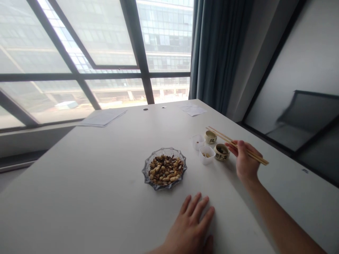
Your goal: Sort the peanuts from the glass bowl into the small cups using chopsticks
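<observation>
My right hand (245, 160) grips a pair of wooden chopsticks (225, 137), whose tips reach over the farther ceramic cup (211, 138). Just below the chopsticks, beside my fingers, is a nearer ceramic cup (221, 152) with dark characters and something dark inside. Left of the cups stand two clear plastic cups: the nearer plastic cup (207, 158) holds a few pale pieces, the farther plastic cup (198, 142) a small brown bit. My left hand (192, 220) lies flat on the table, fingers spread. Beyond it sits a scalloped glass bowl (145, 173) with peanuts and mixed seeds (166, 170).
On the white table (87, 183), a stack of papers (102, 118) lies at the far left and a loose sheet (194, 110) at the far right. Windows (164, 35) and a blue-grey curtain (217, 53) rise behind. A small dark object (305, 171) is at the right.
</observation>
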`<state>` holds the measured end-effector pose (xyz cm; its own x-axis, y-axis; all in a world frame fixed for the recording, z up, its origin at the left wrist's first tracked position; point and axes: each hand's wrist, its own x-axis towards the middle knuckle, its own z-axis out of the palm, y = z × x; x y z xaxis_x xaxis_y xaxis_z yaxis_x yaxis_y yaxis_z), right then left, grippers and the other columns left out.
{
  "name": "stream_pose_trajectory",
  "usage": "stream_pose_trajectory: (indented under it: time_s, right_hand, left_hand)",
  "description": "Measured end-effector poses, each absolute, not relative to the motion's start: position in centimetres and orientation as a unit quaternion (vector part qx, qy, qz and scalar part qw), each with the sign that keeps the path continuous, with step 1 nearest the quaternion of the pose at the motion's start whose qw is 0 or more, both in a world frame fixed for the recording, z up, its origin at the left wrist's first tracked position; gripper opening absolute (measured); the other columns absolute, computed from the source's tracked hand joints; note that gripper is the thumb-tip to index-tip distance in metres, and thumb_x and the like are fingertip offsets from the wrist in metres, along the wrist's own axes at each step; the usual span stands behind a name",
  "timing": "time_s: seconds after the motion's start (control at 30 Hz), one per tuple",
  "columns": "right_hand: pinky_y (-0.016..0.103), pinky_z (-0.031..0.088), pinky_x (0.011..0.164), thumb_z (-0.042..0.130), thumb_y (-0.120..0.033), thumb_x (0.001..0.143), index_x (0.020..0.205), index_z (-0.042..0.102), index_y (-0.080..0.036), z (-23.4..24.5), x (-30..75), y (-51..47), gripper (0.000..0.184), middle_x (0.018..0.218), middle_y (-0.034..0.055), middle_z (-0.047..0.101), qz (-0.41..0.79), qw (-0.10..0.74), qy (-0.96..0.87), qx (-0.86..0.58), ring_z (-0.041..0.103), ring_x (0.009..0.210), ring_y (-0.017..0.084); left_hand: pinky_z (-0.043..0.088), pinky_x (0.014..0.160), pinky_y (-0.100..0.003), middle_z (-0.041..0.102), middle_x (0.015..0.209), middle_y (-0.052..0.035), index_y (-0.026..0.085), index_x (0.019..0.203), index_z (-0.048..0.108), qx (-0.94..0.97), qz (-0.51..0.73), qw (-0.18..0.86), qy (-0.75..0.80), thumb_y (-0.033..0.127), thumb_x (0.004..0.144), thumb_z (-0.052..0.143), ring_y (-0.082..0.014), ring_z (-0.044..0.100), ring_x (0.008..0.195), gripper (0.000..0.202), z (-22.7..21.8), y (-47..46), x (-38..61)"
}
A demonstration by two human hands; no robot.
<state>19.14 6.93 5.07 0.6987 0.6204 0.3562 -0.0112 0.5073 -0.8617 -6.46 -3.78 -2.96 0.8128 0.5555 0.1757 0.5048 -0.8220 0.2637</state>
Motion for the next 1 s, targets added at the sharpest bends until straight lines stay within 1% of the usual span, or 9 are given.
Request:
stream_pose_trajectory:
  time_s: [0.07,0.13,0.2,0.27,0.4,0.53,0.63,0.8,1.0]
  right_hand:
    - [0.032,0.068,0.076,0.081,-0.048,0.086,0.09,0.078,-0.012,5.3,17.6,5.9,0.037,0.089,0.0118,0.081,0.26,0.776,-0.373,-0.438,0.081,0.081,0.025]
    - [0.034,0.068,0.081,0.075,-0.05,0.092,0.096,0.08,-0.014,5.4,16.1,4.8,0.037,0.097,0.0125,0.082,0.338,0.745,-0.407,-0.406,0.081,0.09,0.027]
    - [0.035,0.068,0.08,0.069,-0.053,0.096,0.099,0.082,-0.016,5.4,14.7,3.8,0.04,0.1,0.0125,0.082,0.408,0.704,-0.435,-0.386,0.081,0.093,0.028]
    - [0.036,0.069,0.074,0.069,-0.055,0.096,0.098,0.082,-0.015,5.3,13.5,2.9,0.042,0.096,0.0127,0.082,0.444,0.662,-0.459,-0.393,0.082,0.089,0.03]
    - [0.035,0.068,0.063,0.071,-0.056,0.093,0.092,0.081,-0.015,4.5,11.7,2.0,0.042,0.083,0.0119,0.082,0.461,0.607,-0.498,-0.414,0.082,0.076,0.029]
    - [0.031,0.067,0.061,0.072,-0.053,0.094,0.09,0.081,-0.016,3.6,10.8,1.9,0.038,0.079,0.0099,0.081,0.466,0.579,-0.529,-0.409,0.081,0.071,0.026]
    - [0.031,0.067,0.062,0.07,-0.054,0.095,0.092,0.081,-0.016,3.2,10.7,1.9,0.04,0.081,0.0107,0.082,0.464,0.571,-0.539,-0.411,0.081,0.073,0.026]
    - [0.038,0.07,0.067,0.066,-0.064,0.093,0.099,0.083,-0.016,2.8,10.7,1.9,0.052,0.095,0.0149,0.083,0.473,0.559,-0.542,-0.412,0.082,0.086,0.032]
    - [0.041,0.071,0.067,0.07,-0.065,0.09,0.097,0.083,-0.014,2.7,10.9,2.1,0.052,0.091,0.015,0.083,0.468,0.57,-0.531,-0.418,0.082,0.085,0.033]
  left_hand:
    - [0.028,0.122,-0.06,0.039,0.165,-0.0127,0.023,0.158,0.043,0.947,0.117,0.103,0.281,0.052,0.104,0.057,-0.0379,0.03,0.153,0.063,-2.9,-3.9,-6.4]
    - [0.028,0.122,-0.059,0.039,0.165,-0.0126,0.022,0.157,0.043,0.948,0.117,0.1,0.278,0.053,0.104,0.055,-0.0377,0.03,0.153,0.063,-2.9,-4.1,-6.3]
    - [0.028,0.122,-0.059,0.038,0.165,-0.0126,0.021,0.155,0.044,0.948,0.122,0.089,0.28,0.054,0.104,0.053,-0.0375,0.03,0.152,0.062,-3.0,-4.1,-6.3]
    - [0.028,0.122,-0.059,0.038,0.165,-0.0131,0.02,0.155,0.044,0.949,0.128,0.079,0.278,0.053,0.105,0.052,-0.0374,0.031,0.152,0.06,-2.9,-4.1,-6.3]
    - [0.03,0.121,-0.057,0.041,0.163,-0.0134,0.02,0.155,0.044,0.95,0.136,0.066,0.272,0.051,0.106,0.053,-0.0373,0.035,0.15,0.058,-2.4,-4.2,-6.5]
    - [0.031,0.12,-0.058,0.042,0.162,-0.0139,0.019,0.154,0.045,0.95,0.138,0.067,0.272,0.051,0.105,0.056,-0.0381,0.036,0.149,0.059,-2.1,-4.2,-6.4]
    - [0.03,0.12,-0.059,0.04,0.163,-0.0136,0.019,0.155,0.044,0.949,0.134,0.074,0.274,0.051,0.106,0.054,-0.038,0.035,0.15,0.059,-2.2,-4.2,-6.3]
    - [0.03,0.121,-0.059,0.039,0.164,-0.0145,0.019,0.156,0.042,0.951,0.13,0.074,0.272,0.05,0.104,0.057,-0.0384,0.034,0.15,0.063,-2.1,-4.2,-6.4]
    - [0.026,0.123,-0.059,0.038,0.165,-0.0127,0.021,0.156,0.043,0.946,0.131,0.085,0.282,0.053,0.104,0.054,-0.0373,0.032,0.151,0.062,-2.7,-4.3,-6.2]
